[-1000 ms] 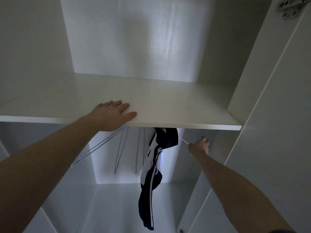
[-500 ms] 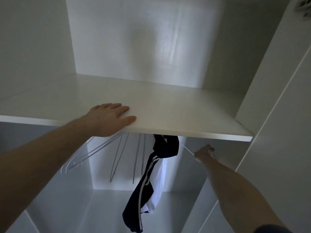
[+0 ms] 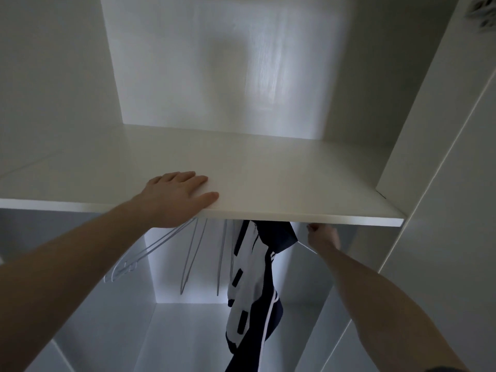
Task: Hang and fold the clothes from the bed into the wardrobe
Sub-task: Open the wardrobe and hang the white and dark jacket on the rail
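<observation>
L hand flat on shelf; navy-white garment below

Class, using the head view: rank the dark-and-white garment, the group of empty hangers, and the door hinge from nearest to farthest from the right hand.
From the right hand:
1. Dark-and-white garment, hanging just to its left.
2. Empty hangers, farther left, under the shelf.
3. Door hinge, far above, upper right corner.

A white wardrobe shelf carries only the left hand, resting flat.
</observation>
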A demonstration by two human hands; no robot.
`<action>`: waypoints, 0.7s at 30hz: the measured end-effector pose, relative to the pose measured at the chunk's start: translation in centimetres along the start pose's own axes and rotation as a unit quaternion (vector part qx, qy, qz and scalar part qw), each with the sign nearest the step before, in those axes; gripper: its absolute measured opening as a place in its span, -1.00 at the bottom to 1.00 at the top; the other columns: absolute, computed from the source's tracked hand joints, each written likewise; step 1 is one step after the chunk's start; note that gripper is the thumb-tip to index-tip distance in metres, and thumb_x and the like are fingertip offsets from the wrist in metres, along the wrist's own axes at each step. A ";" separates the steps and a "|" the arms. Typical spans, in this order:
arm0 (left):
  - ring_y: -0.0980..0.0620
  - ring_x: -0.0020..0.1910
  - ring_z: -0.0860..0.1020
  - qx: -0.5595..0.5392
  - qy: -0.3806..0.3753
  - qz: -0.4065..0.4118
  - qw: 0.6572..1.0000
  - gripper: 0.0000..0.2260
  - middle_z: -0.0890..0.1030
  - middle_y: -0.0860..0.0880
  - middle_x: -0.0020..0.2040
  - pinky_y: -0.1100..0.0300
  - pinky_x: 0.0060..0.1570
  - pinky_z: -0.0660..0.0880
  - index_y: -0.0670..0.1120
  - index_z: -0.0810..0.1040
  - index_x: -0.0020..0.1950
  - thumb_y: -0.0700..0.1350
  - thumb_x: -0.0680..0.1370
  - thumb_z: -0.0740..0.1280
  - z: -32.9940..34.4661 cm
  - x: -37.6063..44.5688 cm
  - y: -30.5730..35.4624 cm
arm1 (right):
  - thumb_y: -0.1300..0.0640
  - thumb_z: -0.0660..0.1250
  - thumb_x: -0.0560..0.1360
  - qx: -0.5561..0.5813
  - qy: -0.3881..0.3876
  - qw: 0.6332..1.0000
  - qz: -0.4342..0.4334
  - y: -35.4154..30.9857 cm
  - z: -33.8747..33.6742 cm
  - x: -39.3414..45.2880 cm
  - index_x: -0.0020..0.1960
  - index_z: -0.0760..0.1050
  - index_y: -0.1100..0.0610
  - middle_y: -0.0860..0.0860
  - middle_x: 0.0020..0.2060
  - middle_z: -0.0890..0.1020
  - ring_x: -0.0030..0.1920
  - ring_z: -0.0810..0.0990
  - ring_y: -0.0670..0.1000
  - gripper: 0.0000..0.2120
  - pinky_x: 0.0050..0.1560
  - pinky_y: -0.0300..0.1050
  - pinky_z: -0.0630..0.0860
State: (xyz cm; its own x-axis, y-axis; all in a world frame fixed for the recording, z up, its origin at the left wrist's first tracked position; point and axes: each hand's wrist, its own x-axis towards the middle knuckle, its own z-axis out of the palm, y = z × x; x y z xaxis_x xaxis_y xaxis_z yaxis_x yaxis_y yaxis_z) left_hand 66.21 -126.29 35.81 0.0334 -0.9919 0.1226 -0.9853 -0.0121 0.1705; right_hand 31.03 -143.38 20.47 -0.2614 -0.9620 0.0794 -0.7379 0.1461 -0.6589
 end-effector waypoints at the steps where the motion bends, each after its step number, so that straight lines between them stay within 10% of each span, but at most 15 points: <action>1: -0.04 0.62 0.08 -0.025 0.003 0.001 1.000 -0.30 0.16 0.04 0.64 -0.12 0.58 -0.05 0.14 0.17 0.62 0.45 0.56 -0.03 0.0 -0.2 0.1 | 0.13 0.25 0.63 0.004 0.001 1.000 0.004 -0.4 -0.1 -0.2 0.13 0.64 0.24 0.26 0.10 0.65 0.12 0.62 0.28 -0.75 0.02 -0.03 0.51; 6: -0.08 0.62 0.05 0.068 -0.043 0.014 0.997 0.01 0.05 0.01 0.66 -0.15 0.57 0.02 0.19 0.05 0.64 0.52 0.24 -0.37 -0.8 -0.6 0.5 | 0.18 0.21 0.64 -0.014 0.007 1.000 0.011 -2.3 -0.5 -0.9 0.23 0.57 0.21 0.20 0.21 0.63 0.24 0.57 0.25 -0.76 0.16 0.00 0.49; 15: -0.06 0.62 0.06 0.060 -0.024 0.015 0.998 -0.01 0.06 0.04 0.66 -0.14 0.57 0.03 0.21 0.04 0.64 0.53 0.25 -0.38 -0.2 -0.1 -0.1 | 0.07 0.26 0.64 -0.085 -0.029 0.995 -0.040 -4.9 -0.8 -1.7 0.30 0.50 0.06 0.05 0.33 0.55 0.35 0.49 0.16 -0.74 0.29 -0.01 0.41; 21: -0.05 0.61 0.11 0.033 0.003 0.002 0.999 -0.05 0.12 0.06 0.65 -0.13 0.57 0.04 0.22 0.08 0.62 0.56 0.30 -0.32 0.4 0.4 -0.6 | 0.24 0.18 0.63 0.069 -0.005 0.996 -0.055 -4.5 0.3 -2.9 -0.01 0.46 0.16 0.11 -0.09 0.55 -0.03 0.53 0.14 -0.90 -0.03 -0.02 0.41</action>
State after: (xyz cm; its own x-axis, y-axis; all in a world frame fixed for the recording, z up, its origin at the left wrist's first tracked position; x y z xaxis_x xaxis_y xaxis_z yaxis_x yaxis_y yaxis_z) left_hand 66.71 -126.70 35.39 0.0303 -0.9911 0.1297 -0.9943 -0.0167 0.1049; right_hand 35.27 -141.26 22.95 -0.1775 -0.9727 0.1496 -0.6682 0.0075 -0.7439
